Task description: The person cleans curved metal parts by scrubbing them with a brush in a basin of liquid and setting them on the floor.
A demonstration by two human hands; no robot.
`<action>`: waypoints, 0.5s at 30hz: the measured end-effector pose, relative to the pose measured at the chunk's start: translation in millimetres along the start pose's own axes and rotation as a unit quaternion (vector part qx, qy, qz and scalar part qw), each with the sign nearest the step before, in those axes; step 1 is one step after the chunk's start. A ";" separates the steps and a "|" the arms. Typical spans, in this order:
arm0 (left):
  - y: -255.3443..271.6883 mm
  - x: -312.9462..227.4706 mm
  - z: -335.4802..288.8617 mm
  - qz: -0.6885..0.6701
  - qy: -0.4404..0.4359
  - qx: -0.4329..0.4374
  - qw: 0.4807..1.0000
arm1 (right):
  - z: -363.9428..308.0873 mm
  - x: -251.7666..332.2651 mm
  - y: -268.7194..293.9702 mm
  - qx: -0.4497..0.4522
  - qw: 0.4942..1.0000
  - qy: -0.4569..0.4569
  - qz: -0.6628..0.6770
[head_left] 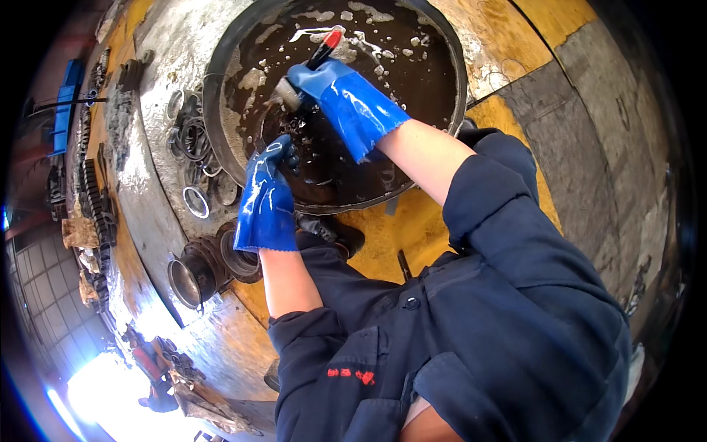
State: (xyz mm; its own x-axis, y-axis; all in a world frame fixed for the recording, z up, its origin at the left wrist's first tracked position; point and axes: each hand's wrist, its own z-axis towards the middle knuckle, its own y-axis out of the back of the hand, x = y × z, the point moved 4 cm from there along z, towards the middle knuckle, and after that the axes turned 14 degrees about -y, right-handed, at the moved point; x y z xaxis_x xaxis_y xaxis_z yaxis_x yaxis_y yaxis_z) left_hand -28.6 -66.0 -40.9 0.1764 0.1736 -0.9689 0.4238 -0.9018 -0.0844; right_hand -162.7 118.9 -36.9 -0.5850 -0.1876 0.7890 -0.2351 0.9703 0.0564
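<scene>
A wide black round tub [215, 110] holds dark brown liquid with patches of foam. Over the liquid, my right hand [324, 77], in a blue rubber glove, is closed around a brush [322, 51] with a black and red handle. Its pale bristles point down toward my left hand. Also gloved in blue, my left hand [271, 173] reaches over the tub's near left rim with its fingers curled. Something dark and wet seems to be at those fingers, but its shape is lost against the liquid.
Left of the tub lie several metal rings [195, 200]. Dark cylindrical metal parts [193, 278] stand by my left forearm. Chain-like parts [94, 191] line the far left, near a blue object [66, 107]. Grey mats [582, 125] cover the floor at right.
</scene>
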 end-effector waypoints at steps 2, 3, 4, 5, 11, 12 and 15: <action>-3.8 4.7 4.2 -0.004 -0.003 0.013 1.000 | -26.0 1.8 19.3 0.003 0.999 -0.023 0.035; -23.4 18.8 18.3 -0.009 0.033 0.040 0.999 | 25.5 -34.8 46.7 -0.097 0.994 -0.048 0.000; -11.9 26.1 19.7 -0.030 0.046 0.037 0.998 | 22.2 -49.6 35.8 -0.090 0.994 0.007 0.057; -8.6 25.9 15.5 -0.025 0.044 0.025 0.998 | 21.9 -59.1 33.6 -0.082 0.996 -0.006 0.035; 2.9 13.1 9.7 -0.040 0.059 0.076 0.995 | 59.5 -108.9 34.4 -0.106 0.951 0.226 -0.184; 8.6 10.9 11.7 -0.044 0.052 0.073 0.995 | 57.9 -115.0 32.7 -0.100 0.948 0.226 -0.198; 3.6 14.5 17.4 -0.069 0.039 0.080 0.994 | 49.4 -150.3 50.9 -0.080 0.948 0.251 -0.177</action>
State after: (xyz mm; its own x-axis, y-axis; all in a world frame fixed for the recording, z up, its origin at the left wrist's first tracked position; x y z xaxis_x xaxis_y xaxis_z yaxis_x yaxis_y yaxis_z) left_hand -39.9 -73.6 -59.3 0.1985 0.3243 -0.9249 0.3031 -0.9177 -0.2568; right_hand -125.1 188.9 -182.8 -0.0383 -0.4481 0.8932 -0.2036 0.8786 0.4320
